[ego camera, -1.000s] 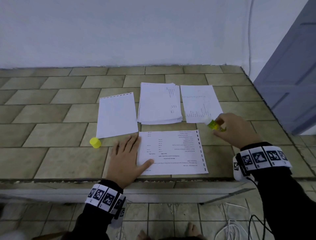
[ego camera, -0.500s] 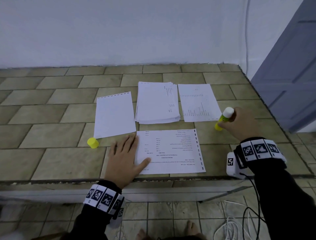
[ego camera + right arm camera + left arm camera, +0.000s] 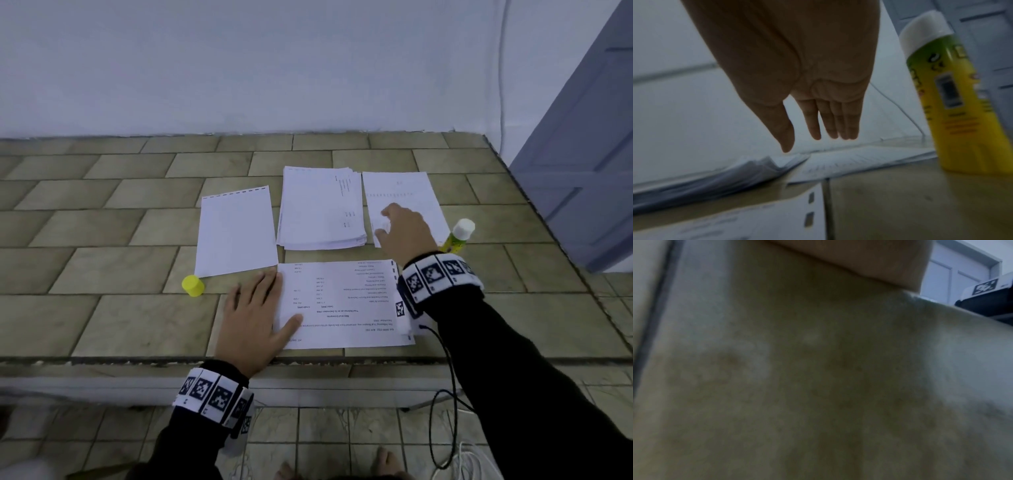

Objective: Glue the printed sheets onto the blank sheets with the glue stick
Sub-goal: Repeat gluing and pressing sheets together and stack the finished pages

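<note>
Left hand (image 3: 255, 322) lay flat on the near printed sheet (image 3: 342, 305). Right hand (image 3: 406, 233), fingers straight and empty, reached over the far sheet (image 3: 411, 192). Glue stick (image 3: 457, 236) stood uncapped beside it. Joining apparently not done yet.

I see the glue stick (image 3: 459, 236) standing upright on the tiled ledge, uncapped, its white glue end up and its yellow-green body just beside the right edge of a faintly printed sheet (image 3: 404, 192). Its yellow cap (image 3: 193, 285) sits well apart at the left, below a blank sheet (image 3: 236, 233) with a punched top edge. Between those two sheets lies a paper stack (image 3: 318, 209). Nearest me, a printed sheet (image 3: 342, 301) lies flat, text upside down.
</note>
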The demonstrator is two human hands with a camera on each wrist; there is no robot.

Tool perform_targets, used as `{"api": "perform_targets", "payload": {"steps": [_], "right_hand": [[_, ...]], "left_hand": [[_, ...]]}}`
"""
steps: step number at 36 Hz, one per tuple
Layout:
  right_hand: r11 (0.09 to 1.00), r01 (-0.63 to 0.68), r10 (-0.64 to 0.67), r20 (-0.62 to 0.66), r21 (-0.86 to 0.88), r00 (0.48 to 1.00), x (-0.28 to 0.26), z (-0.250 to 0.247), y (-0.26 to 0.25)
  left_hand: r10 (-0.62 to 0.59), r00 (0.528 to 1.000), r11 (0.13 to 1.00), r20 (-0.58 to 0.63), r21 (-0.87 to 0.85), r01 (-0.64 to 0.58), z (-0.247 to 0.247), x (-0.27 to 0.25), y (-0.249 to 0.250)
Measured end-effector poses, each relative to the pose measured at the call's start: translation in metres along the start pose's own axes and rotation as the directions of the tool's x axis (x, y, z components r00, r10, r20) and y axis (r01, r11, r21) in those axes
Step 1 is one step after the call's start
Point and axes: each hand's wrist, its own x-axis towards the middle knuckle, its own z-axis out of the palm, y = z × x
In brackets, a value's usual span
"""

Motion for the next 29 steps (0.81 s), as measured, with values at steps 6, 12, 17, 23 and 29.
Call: {"api": "perform_targets", "payload": {"steps": [6,12,17,23,29], "right_hand": [[0.963,-0.182,0.211,0.134,-0.201,0.968,0.021,0.015,0.006],[0.947,-0.193,0.232,0.132,-0.259,0.964,0.030,0.013,0.013],[0.953,-0.170,0.207,0.133,-0.250,0.969,0.035,0.011,0.017],[0.960,-0.177,0.210,0.141,-0.216,0.967,0.038,0.010,0.019],[0.952,-0.187,0.218,0.106,-0.241,0.970,0.039,0.010,0.022]], "left_hand": [[-0.003,1.000,1.000,-0.020,-0.016,0.003,0.000,-0.001,-0.001],[-0.002,1.000,1.000,-0.025,-0.009,0.001,0.002,-0.001,-0.002],[0.001,1.000,1.000,-0.023,-0.005,-0.002,0.001,-0.001,-0.002],[0.002,1.000,1.000,-0.017,0.005,-0.002,0.001,-0.001,-0.002],[0.001,1.000,1.000,-0.011,-0.002,-0.001,0.002,-0.001,-0.003]]}}
